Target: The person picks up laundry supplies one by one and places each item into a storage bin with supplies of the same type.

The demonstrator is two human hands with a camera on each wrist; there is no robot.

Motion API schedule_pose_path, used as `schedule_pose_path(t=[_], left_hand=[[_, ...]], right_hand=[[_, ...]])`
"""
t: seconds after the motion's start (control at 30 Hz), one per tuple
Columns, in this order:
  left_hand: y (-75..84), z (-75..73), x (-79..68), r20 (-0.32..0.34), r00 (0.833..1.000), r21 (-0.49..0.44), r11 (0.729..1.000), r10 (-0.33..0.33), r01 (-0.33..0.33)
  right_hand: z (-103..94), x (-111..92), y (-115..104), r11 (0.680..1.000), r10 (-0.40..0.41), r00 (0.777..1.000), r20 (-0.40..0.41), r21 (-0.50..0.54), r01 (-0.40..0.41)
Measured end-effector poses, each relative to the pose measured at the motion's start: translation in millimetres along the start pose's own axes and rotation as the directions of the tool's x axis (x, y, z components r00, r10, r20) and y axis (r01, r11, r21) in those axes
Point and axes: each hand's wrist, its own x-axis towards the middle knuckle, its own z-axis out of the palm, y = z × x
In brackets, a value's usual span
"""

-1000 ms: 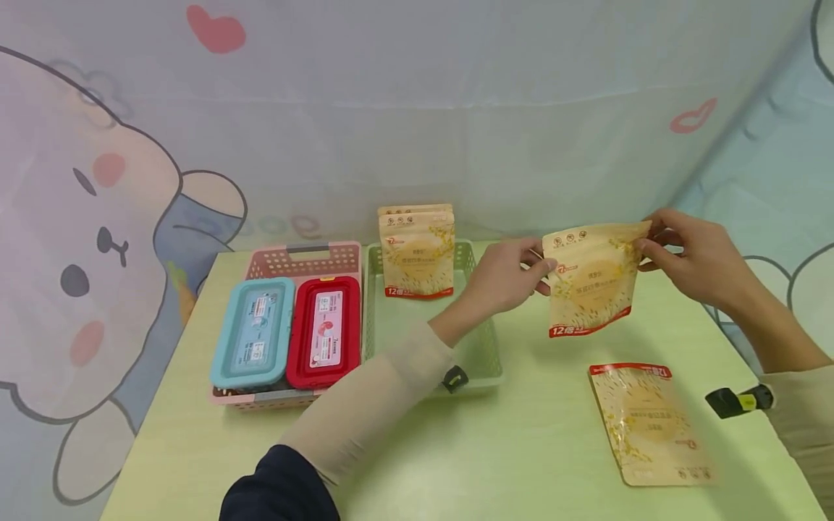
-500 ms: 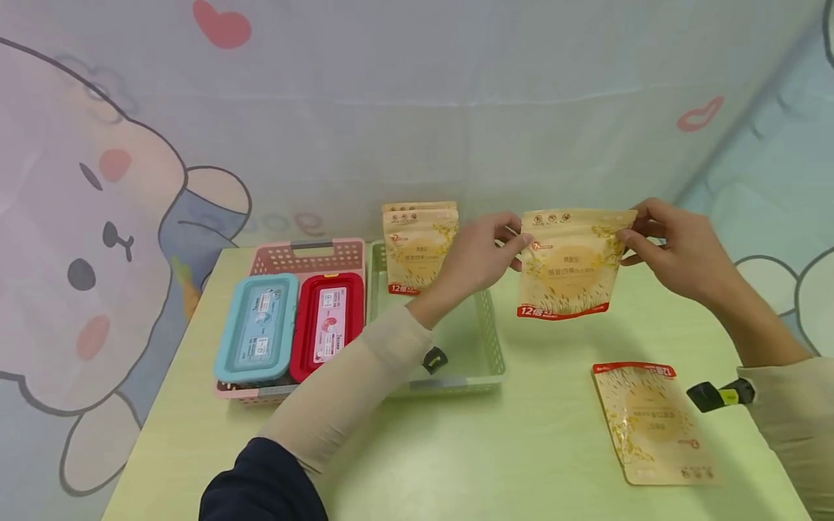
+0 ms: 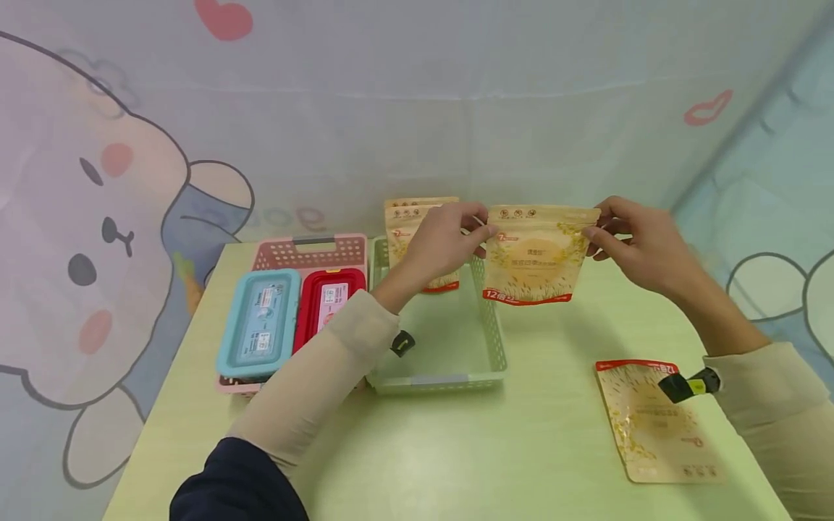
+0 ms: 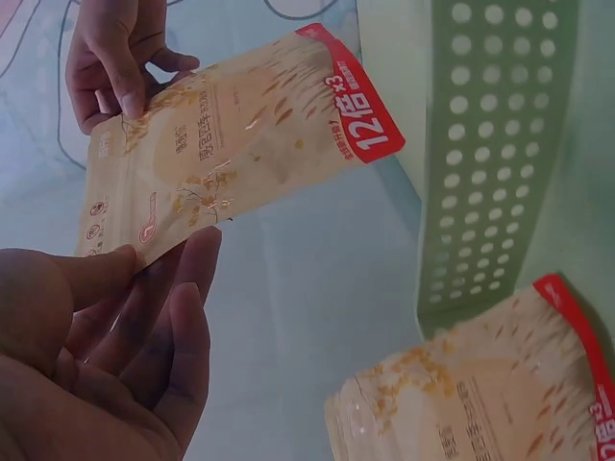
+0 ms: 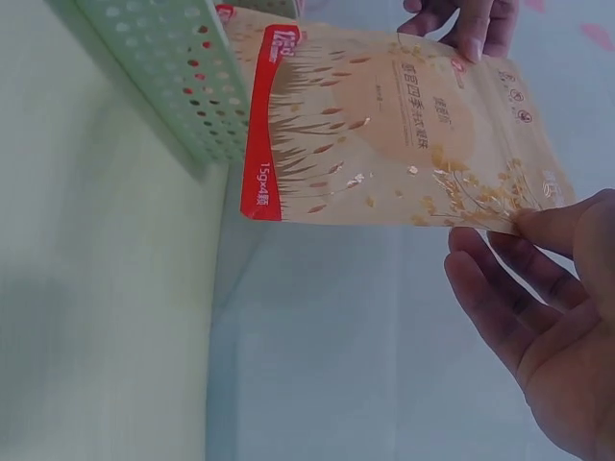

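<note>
Between my two hands hangs a flat beige pouch (image 3: pixel 534 255) with a red bottom band, held up in the air by its upper corners. My left hand (image 3: pixel 446 242) pinches one side edge near the top, thumb on the printed front. At the opposite edge my right hand (image 3: pixel 641 242) pinches in the same way. The pouch is just right of the green basket (image 3: pixel 443 340), above the table. Similar pouches (image 3: pixel 400 210) stand at the basket's back, partly hidden by my left hand. Another pouch (image 3: pixel 651 427) lies on the table at right, its print upside down.
Left of the green basket stands a pink basket (image 3: pixel 316 253). Inside it are a light-blue lidded box (image 3: pixel 260 322) and a red lidded box (image 3: pixel 319 300), the red one partly behind my left sleeve. A printed cloth (image 3: pixel 521 130) hangs behind the table (image 3: pixel 489 449).
Both hands have carried the pouch leftward and slightly up, toward the green basket. It now hangs straighter and flatter. The pouch on the table has stayed put.
</note>
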Motion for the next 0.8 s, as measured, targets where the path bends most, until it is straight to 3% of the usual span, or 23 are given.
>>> schedule_pose_path(t=[0.3, 0.57, 0.8], left_hand=[[-10.6, -25.2, -7.7, -0.049, 0.998, 0.054, 0.998, -0.042, 0.044], [-28.9, -42.7, -16.4, -0.074, 0.994, 0.005, 0.997, -0.08, 0.081], [-37.7, -55.8, -21.3, -0.093, 0.99, 0.046, 0.992, -0.109, 0.114]], right_hand=[[23.7, 19, -10, 0.998, -0.057, 0.998, 0.004, 0.019, 0.057], [44.6, 40, -20, 0.994, -0.098, 0.995, 0.015, 0.043, 0.097], [60.4, 51, -25, 0.989, -0.11, 0.994, 0.029, 0.101, 0.106]])
